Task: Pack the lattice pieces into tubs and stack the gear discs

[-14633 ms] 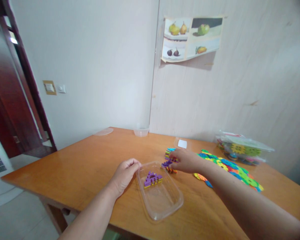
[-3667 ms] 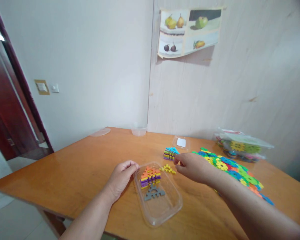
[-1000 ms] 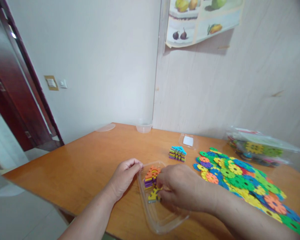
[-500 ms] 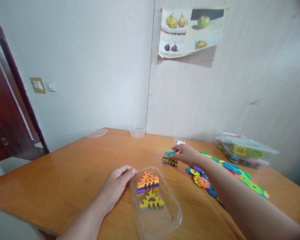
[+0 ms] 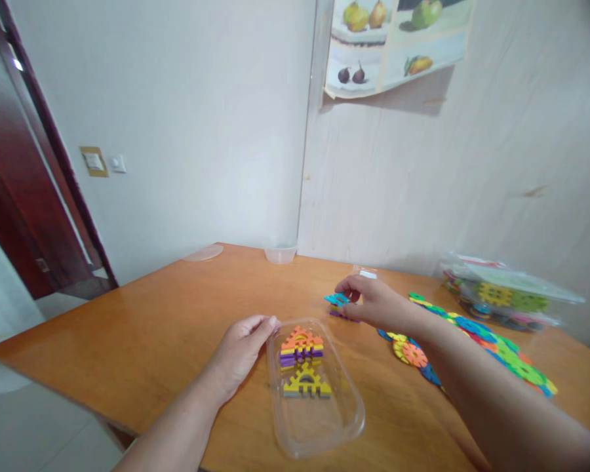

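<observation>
My left hand (image 5: pixel 248 351) pinches the far left rim of a clear plastic container (image 5: pixel 319 426). Inside it lie a stack of orange, yellow and purple toothed triangular building pieces (image 5: pixel 301 347) and, nearer me, a yellow triangular piece (image 5: pixel 307 382) with grey beneath it. Beyond the container, my right hand (image 5: pixel 368 305) is closed on blue toothed building pieces (image 5: pixel 336 299), tilted in the fingers. Below them, a purple and yellow stack (image 5: pixel 341 313) stands on the table, partly hidden by the hand.
Flat round notched discs (image 5: pixel 472 328) in several colours spread to the right, partly behind my right forearm. Clear packs of toothed pieces (image 5: pixel 511 295) stand at the back right. A round clear tub (image 5: pixel 280 252) and a lid (image 5: pixel 204 253) lie by the wall on the wooden table (image 5: pixel 177 308).
My right hand has closed on the blue pieces and tilted them up from the stack. My left hand stays on the container rim. The whole view has shifted slightly.
</observation>
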The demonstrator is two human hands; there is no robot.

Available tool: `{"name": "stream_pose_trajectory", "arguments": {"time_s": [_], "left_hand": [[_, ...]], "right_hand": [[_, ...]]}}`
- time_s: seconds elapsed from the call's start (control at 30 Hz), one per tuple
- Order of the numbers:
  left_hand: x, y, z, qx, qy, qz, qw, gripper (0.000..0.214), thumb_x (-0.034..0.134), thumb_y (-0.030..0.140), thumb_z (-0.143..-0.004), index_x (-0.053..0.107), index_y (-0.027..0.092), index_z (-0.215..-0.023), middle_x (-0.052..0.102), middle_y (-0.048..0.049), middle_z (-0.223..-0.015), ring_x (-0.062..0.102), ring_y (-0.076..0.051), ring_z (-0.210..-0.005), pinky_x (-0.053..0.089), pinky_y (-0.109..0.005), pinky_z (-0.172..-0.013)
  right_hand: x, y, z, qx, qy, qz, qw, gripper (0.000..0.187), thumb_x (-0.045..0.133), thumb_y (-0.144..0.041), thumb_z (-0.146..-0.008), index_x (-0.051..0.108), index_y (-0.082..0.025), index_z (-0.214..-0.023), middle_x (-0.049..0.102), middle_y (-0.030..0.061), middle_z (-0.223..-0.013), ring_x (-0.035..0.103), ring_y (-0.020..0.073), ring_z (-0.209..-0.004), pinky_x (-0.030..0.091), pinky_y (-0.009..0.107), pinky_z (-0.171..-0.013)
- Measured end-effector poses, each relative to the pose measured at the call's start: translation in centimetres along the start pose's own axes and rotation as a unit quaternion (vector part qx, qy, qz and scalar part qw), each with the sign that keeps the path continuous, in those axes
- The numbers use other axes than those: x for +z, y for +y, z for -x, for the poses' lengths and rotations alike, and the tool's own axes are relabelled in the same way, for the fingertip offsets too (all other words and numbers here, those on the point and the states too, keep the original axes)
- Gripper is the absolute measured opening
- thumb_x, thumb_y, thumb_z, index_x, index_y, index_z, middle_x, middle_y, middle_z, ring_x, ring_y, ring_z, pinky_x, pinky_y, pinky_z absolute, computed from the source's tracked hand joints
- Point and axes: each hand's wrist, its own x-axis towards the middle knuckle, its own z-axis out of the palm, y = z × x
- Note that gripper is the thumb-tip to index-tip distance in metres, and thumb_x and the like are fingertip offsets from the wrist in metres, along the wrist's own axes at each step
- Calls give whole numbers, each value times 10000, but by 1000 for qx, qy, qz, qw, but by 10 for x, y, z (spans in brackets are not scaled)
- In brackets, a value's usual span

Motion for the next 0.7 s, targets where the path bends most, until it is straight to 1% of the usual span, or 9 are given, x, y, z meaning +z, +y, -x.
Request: {"name": "stream_pose_trajectory", "arguments": {"time_s": [0.1,0.17,0.2,0.27,0.4,0.53,0.63,0.7], "left_hand": [[0,-1,-1,3,0,3,1000,422,636,553,-812,727,148,-886,734,-59,-909,615,-234,-898,444,-302,-817],[-1,0,-1,4,0,-1,1000,427,636,558,-810,726,146,-874,731,-58,-892,613,-232,-882,447,-301,-801],[-1,0,-1,4,-1,-6,1000,427,634,559,-810,724,145,-865,730,-57,-885,612,-230,-876,447,-300,-797],[0,2,-1,8,-1,-15,1000,425,627,559,-814,720,146,-853,727,-53,-874,609,-227,-869,448,-296,-790],[0,4,1,15,0,-32,999,422,617,558,-817,715,148,-836,718,-42,-844,603,-222,-848,446,-290,-769],[0,4,1,16,4,-32,999,420,620,553,-816,720,146,-848,724,-48,-863,605,-228,-866,447,-292,-783],[0,3,0,11,4,-26,1000,428,630,561,-806,726,147,-855,725,-50,-870,606,-229,-872,448,-290,-787],[0,3,0,6,2,-22,1000,436,637,570,-797,727,148,-857,724,-52,-870,608,-233,-874,450,-291,-785]], "right_hand": [[-3,-44,23,-105,-56,-2,993,286,628,-291,-793,671,-216,-1066,676,31,-965,604,166,-847,437,274,-752],[-1,-68,35,-153,-85,22,984,302,637,-291,-782,677,-237,-1077,664,34,-1010,598,180,-895,430,282,-781],[1,-77,39,-169,-105,41,979,299,643,-295,-778,687,-239,-1069,660,40,-1004,597,189,-905,426,286,-788],[7,-89,43,-179,-130,79,972,288,641,-283,-770,703,-229,-1046,658,56,-986,594,206,-918,418,293,-784],[15,-97,43,-181,-163,136,960,271,631,-300,-780,716,-190,-1013,665,95,-1003,588,233,-925,406,307,-759],[14,-96,45,-177,-160,129,962,273,637,-299,-788,713,-206,-1034,675,83,-995,591,225,-925,399,298,-757],[9,-90,45,-173,-137,95,971,256,614,-263,-805,703,-227,-1042,684,54,-964,599,199,-902,396,279,-754],[5,-80,40,-143,-98,82,981,252,589,-253,-824,692,-228,-1053,687,42,-950,602,182,-870,396,269,-741]]}}
